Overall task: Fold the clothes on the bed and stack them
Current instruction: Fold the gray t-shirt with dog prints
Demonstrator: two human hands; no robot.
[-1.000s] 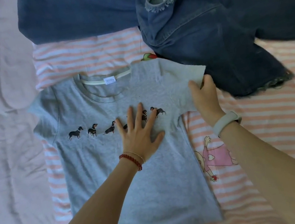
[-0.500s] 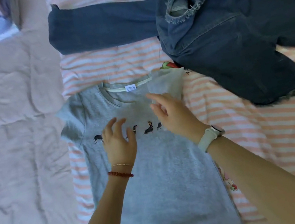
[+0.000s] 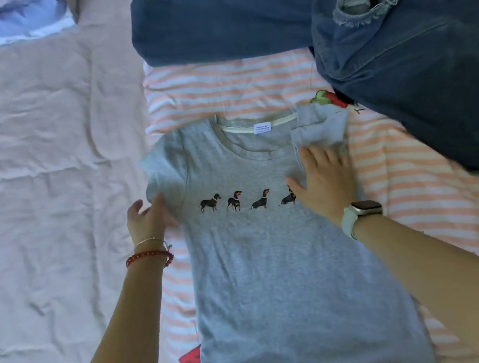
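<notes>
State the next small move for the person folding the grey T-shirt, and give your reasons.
Probably fold the other sleeve in over the chest. The T-shirt lies flat, one sleeve is already folded in with the right hand flat beside it, and the left hand is at the sleeve that lies spread out.

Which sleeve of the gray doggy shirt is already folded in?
The sleeve by the right hand, near the jeans, is folded over the gray shirt. The other sleeve, touched by the left hand, sticks out flat.
</notes>
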